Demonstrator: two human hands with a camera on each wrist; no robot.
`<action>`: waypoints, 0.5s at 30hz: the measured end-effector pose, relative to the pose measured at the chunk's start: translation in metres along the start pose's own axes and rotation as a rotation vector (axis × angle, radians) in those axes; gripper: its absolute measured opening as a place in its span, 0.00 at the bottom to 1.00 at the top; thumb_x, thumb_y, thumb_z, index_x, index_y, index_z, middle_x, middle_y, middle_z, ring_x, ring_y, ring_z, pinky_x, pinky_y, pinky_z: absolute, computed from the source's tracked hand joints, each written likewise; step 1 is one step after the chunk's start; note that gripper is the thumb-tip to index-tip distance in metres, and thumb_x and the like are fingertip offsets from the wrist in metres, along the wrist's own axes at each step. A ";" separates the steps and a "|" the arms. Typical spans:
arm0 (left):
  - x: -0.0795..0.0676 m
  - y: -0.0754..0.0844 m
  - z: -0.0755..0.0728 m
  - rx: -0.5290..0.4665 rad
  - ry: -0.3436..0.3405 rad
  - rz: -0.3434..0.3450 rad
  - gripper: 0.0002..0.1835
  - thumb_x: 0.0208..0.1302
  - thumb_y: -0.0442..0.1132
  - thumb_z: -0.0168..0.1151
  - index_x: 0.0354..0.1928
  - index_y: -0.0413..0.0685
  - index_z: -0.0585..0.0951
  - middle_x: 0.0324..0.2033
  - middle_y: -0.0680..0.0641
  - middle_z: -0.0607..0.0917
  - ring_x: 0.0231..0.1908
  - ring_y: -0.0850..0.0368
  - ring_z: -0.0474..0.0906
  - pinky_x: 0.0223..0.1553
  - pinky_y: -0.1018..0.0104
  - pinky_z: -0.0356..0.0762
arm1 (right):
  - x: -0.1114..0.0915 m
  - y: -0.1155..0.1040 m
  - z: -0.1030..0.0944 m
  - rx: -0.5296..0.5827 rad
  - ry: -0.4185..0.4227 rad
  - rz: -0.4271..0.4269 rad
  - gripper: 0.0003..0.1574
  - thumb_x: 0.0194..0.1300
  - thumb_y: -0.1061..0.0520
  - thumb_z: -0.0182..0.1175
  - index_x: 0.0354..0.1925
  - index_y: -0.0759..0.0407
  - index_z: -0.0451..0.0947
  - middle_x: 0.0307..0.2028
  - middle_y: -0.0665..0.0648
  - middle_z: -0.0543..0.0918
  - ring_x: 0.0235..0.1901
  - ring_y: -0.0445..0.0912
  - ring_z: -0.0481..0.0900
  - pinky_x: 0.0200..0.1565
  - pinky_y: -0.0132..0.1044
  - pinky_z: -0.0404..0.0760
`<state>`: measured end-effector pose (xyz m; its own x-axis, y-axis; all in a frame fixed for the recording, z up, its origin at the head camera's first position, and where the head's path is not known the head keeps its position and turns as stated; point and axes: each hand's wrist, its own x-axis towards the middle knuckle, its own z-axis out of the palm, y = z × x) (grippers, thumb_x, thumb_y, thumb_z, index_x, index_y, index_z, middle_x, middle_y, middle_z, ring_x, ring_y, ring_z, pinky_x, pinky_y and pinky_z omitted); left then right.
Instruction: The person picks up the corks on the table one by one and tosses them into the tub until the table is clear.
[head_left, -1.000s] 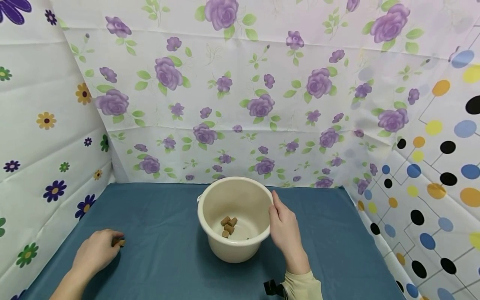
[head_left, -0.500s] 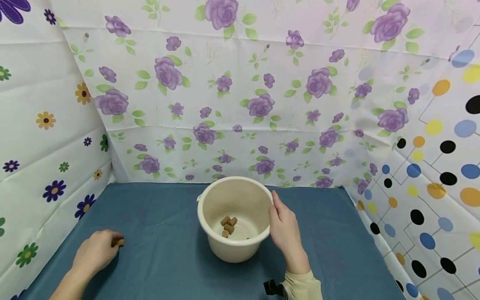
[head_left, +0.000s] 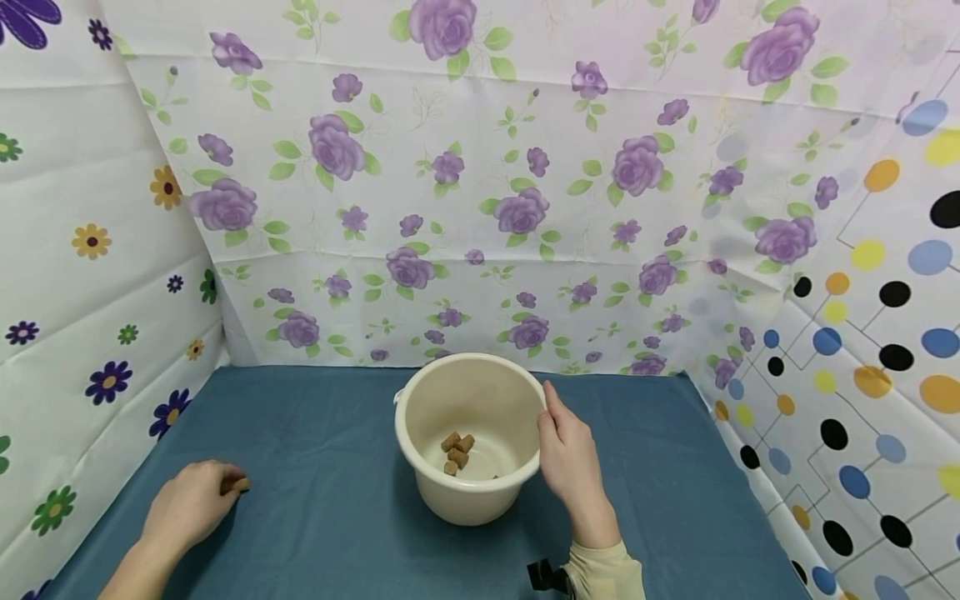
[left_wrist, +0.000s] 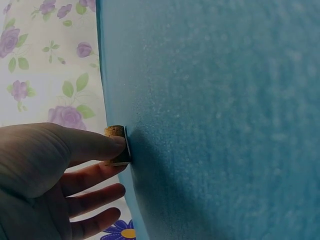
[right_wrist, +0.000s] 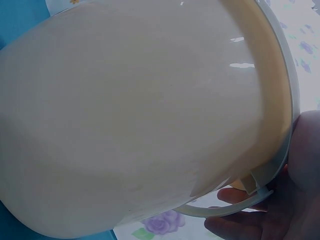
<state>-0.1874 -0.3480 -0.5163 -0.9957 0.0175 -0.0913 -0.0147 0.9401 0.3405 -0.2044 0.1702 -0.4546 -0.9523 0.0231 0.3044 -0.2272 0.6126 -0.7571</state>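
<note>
A cream plastic bucket (head_left: 467, 502) stands on the blue cloth, its mouth tipped toward the head camera. Several brown corks (head_left: 458, 457) lie on its floor. My right hand (head_left: 572, 458) grips the bucket's rim on the right side; in the right wrist view the fingers also lie around its curved bail handle (right_wrist: 220, 210). Off to the left, my left hand (head_left: 187, 504) pinches another cork (left_wrist: 115, 131) between thumb and index finger, low at the cloth. A dark strip shows along that cork's side in the left wrist view. The other left fingers are spread and hold nothing.
Blue cloth (head_left: 322, 467) covers the work surface. A white sheet with purple roses (head_left: 450, 208) hangs behind it. Patterned sheets close off the left (head_left: 75, 275) and right (head_left: 862, 400) sides.
The cork in my left hand has turned slightly, with the hand almost still. My right hand and the bucket have not moved.
</note>
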 end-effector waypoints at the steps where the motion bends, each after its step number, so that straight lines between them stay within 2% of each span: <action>1: 0.000 0.000 0.000 0.001 -0.002 -0.001 0.09 0.64 0.32 0.74 0.45 0.37 0.91 0.39 0.40 0.89 0.39 0.40 0.86 0.38 0.40 0.84 | 0.000 0.000 0.000 0.000 -0.001 -0.001 0.32 0.88 0.53 0.45 0.83 0.56 0.61 0.77 0.62 0.70 0.73 0.59 0.71 0.68 0.61 0.75; 11: 0.000 0.000 -0.001 -0.004 0.014 0.016 0.09 0.66 0.33 0.74 0.46 0.38 0.91 0.38 0.43 0.89 0.36 0.46 0.86 0.36 0.43 0.84 | 0.000 0.000 0.000 0.001 -0.002 -0.007 0.32 0.88 0.53 0.45 0.83 0.57 0.61 0.77 0.62 0.69 0.74 0.59 0.70 0.68 0.61 0.74; 15: -0.001 0.001 -0.001 -0.013 0.018 0.017 0.10 0.67 0.34 0.73 0.48 0.37 0.91 0.37 0.44 0.89 0.33 0.52 0.83 0.32 0.49 0.81 | 0.000 0.000 0.000 0.001 -0.004 -0.006 0.32 0.88 0.53 0.45 0.83 0.57 0.60 0.77 0.62 0.69 0.74 0.59 0.70 0.68 0.61 0.74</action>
<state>-0.1863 -0.3472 -0.5152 -0.9973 0.0275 -0.0683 0.0015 0.9353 0.3539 -0.2040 0.1703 -0.4541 -0.9516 0.0168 0.3067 -0.2328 0.6122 -0.7557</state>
